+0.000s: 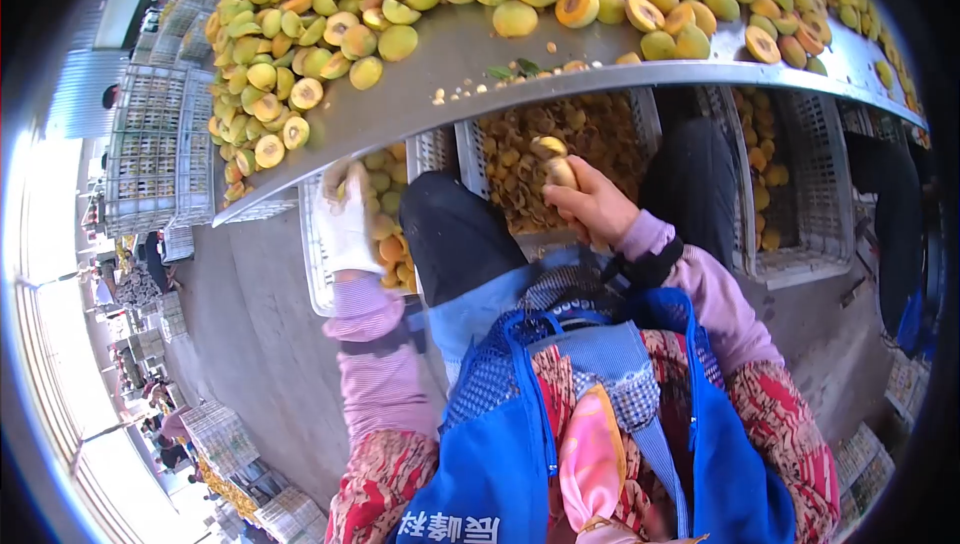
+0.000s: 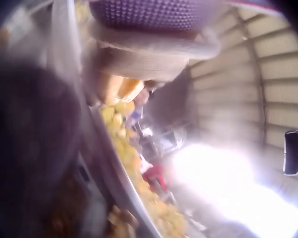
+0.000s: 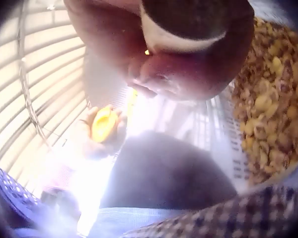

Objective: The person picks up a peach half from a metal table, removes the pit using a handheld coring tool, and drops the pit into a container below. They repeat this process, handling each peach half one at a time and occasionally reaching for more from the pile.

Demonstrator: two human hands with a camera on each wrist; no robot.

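Note:
My left hand [image 1: 343, 219], in a white glove, is over the left crate beside the bench edge. Its fingers hold a hollowed orange-yellow peach half [image 3: 104, 125], seen in the right wrist view. My bare right hand [image 1: 592, 202] grips a short tool with a pale, rounded handle [image 1: 560, 176] in front of my lap. At the tool's upper end shows a yellowish-brown part [image 1: 547, 148]; I cannot tell whether it is the tool's head or a bit of fruit. The right wrist view shows the handle's dark end close up.
Many cut peaches [image 1: 420, 4] are heaped on the metal bench [image 1: 420, 84], its raised lip facing me. Below stand white plastic crates: one with brown-yellow scraps [image 1: 530, 124], one with peaches [image 1: 388, 234], another [image 1: 805, 214] at right. My knees [image 1: 455, 234] are between them. Stacked crates [image 1: 150, 154] stand left.

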